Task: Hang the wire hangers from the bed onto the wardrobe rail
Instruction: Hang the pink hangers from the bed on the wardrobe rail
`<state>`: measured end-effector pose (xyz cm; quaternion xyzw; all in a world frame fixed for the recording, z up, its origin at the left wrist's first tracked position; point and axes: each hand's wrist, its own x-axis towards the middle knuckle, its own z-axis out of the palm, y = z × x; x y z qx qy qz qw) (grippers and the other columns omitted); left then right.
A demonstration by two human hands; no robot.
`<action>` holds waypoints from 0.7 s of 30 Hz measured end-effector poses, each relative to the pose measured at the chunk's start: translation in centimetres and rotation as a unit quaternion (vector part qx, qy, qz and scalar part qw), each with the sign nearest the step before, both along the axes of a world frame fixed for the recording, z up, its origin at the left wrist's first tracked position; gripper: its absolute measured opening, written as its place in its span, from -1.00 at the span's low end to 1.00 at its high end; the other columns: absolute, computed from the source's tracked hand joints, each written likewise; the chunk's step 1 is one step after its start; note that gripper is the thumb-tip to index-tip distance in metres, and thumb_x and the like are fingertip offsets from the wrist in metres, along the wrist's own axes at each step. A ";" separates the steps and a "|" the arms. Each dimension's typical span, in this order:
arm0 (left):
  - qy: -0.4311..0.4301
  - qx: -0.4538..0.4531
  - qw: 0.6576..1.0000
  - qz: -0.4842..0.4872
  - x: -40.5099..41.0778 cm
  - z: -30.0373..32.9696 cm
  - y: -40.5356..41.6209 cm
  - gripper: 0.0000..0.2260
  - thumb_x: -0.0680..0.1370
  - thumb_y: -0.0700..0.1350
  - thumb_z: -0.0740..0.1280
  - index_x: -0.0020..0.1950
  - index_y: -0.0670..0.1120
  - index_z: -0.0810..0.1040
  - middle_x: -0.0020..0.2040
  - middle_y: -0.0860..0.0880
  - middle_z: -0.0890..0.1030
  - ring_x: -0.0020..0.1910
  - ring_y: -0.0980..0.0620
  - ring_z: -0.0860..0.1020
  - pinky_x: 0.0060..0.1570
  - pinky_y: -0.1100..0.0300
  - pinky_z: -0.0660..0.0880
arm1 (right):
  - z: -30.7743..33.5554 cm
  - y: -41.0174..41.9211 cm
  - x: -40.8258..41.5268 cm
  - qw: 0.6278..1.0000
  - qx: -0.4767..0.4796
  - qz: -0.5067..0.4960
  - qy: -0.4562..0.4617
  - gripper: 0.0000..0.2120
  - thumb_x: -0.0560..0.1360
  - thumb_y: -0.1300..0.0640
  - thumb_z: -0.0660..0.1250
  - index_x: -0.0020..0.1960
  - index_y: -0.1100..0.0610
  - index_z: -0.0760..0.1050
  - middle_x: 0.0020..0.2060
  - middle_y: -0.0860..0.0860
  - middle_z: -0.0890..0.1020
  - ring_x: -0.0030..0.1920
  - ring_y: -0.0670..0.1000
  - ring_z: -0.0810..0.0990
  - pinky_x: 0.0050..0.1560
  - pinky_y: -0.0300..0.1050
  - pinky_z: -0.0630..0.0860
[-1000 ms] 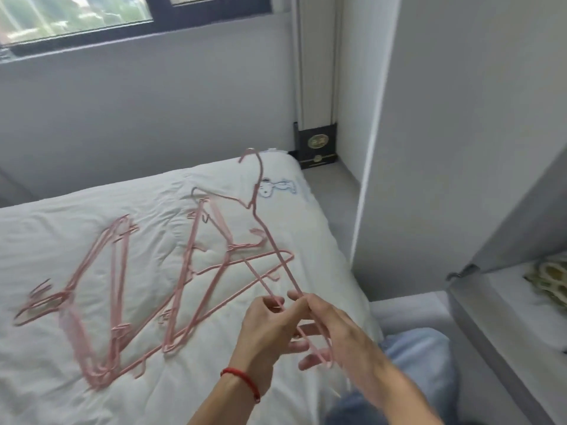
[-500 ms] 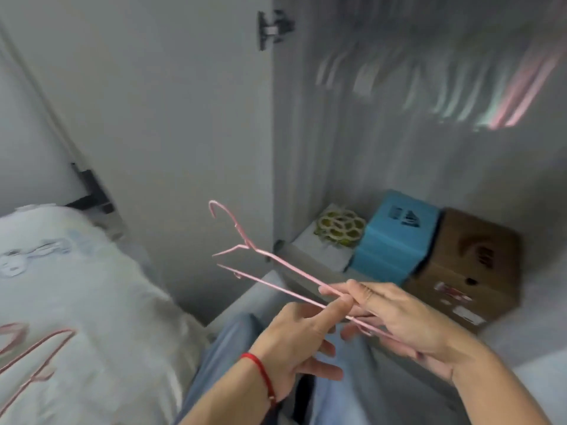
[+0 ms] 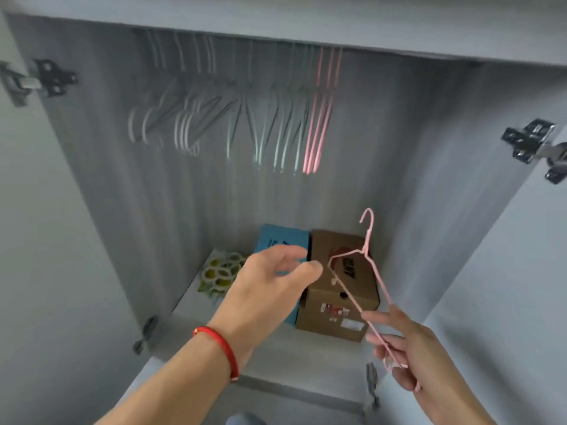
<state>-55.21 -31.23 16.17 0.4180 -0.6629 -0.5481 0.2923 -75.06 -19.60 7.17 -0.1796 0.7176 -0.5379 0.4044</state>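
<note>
Open wardrobe: hangers above, boxes on the floor panel below.

A row of hanging hangers occupies the upper part of the wardrobe. On its floor panel, three items stand side by side against the back wall: a packet at left, a box in the middle, a carton at right. The left hand is in front of the box. The right hand is lower right, holding a wire hanger in front of the carton, hook uppermost.
</note>
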 end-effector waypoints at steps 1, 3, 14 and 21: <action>-0.002 -0.022 1.000 -0.018 -0.7 1.2 -0.6 -0.55 0.37 0.23 0.41 0.23 0.15 0.63 0.12 0.16 0.68 0.11 0.23 0.62 0.19 0.08 0.60 | 0.6 -1.0 -0.9 0.999 -0.013 -0.022 0.018 -0.57 0.66 -0.18 0.20 -0.02 0.02 0.77 -0.09 0.26 0.72 -0.29 0.12 0.55 -0.60 -0.23 0.23; -0.006 -0.069 0.996 -0.047 -2.0 3.4 -1.8 -0.50 0.39 0.28 0.42 0.31 0.21 0.58 0.19 0.21 0.64 0.15 0.23 0.60 0.24 0.09 0.55 | 2.2 -3.2 -2.4 0.996 -0.041 -0.039 0.067 -0.56 0.67 -0.20 0.18 -0.04 -0.01 0.77 -0.06 0.20 0.70 -0.24 0.09 0.59 -0.56 -0.20 0.25; -0.043 -0.274 0.959 0.056 -5.8 10.0 -13.6 -0.89 0.51 0.04 0.37 -0.07 0.08 0.68 -0.14 0.16 0.69 -0.11 0.22 0.62 -0.18 0.29 0.47 | 13.6 -18.6 -6.1 0.956 -0.169 -0.027 0.238 -0.39 0.70 -0.22 0.01 -0.13 0.05 0.73 0.03 0.07 0.65 -0.07 0.04 0.59 -0.40 -0.15 0.36; 0.042 -0.110 0.990 0.079 -5.6 9.5 -17.0 -0.90 0.53 -0.12 0.41 -0.07 -0.09 0.72 0.01 -0.16 0.71 -0.05 -0.02 0.66 0.00 0.04 0.67 | 15.7 -25.6 -8.2 0.947 -0.164 -0.038 0.274 -0.40 0.72 -0.19 -0.02 -0.08 0.06 0.70 -0.14 0.06 0.57 -0.15 0.05 0.53 -0.39 -0.14 0.41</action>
